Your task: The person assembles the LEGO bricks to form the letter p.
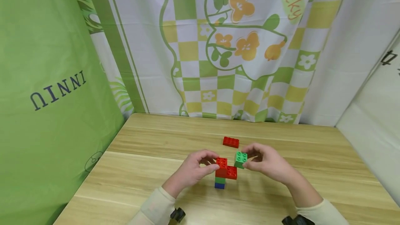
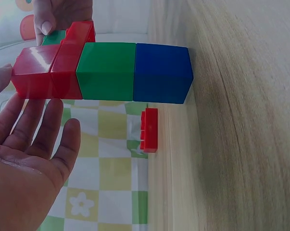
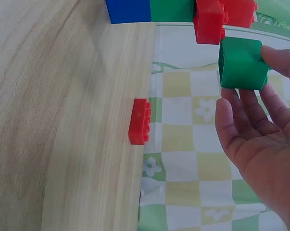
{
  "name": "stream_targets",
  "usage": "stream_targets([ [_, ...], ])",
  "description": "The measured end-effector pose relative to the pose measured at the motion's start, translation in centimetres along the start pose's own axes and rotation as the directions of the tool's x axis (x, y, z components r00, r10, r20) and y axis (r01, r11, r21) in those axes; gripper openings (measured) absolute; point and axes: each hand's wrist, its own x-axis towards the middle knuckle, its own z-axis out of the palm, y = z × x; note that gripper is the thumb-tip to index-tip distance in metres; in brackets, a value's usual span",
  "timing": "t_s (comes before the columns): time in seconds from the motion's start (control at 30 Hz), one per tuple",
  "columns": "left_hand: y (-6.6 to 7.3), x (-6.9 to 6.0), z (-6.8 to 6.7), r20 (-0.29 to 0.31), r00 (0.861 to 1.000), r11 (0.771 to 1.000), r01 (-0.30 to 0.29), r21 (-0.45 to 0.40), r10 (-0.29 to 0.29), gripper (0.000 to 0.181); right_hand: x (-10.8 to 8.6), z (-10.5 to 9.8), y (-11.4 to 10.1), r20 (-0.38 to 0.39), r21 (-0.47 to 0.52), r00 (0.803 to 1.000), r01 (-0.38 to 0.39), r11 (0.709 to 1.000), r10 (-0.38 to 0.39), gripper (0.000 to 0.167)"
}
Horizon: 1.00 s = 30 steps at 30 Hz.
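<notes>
A small tower of toy building bricks stands on the table: a blue brick at the bottom, a green brick over it, then a longer red brick jutting to the right, and a red brick on top. My left hand holds that top brick between thumb and fingers. In my right hand a loose green brick is pinched, studs upward. It hovers just above the jutting red end; the right wrist view shows a gap between them.
A flat red brick with studs lies on the wooden table behind the tower. Patterned curtain hangs along the table's far edge. Green cloth hangs at the left, and a white cloth at the right.
</notes>
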Motion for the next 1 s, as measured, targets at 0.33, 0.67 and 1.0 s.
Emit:
stream_targets([
  [0.33,0.2,0.0,0.0,0.003,1.0,1.0,0.009,-0.001,-0.009,0.025,-0.6,0.2,-0.5,0.081,0.05,0.996,0.02,0.999,-0.024,0.035],
  [0.67,0.4,0.0,-0.1,-0.001,1.0,1.0,0.028,-0.004,-0.028,0.024,-1.0,0.5,-0.7,0.088,-0.009,0.994,0.067,0.998,-0.066,0.034],
  [1.0,0.4,0.0,-0.1,0.004,1.0,1.0,0.019,0.01,-0.019,0.023,-1.0,0.3,-1.1,0.094,-0.079,0.992,0.094,0.992,-0.086,0.034],
])
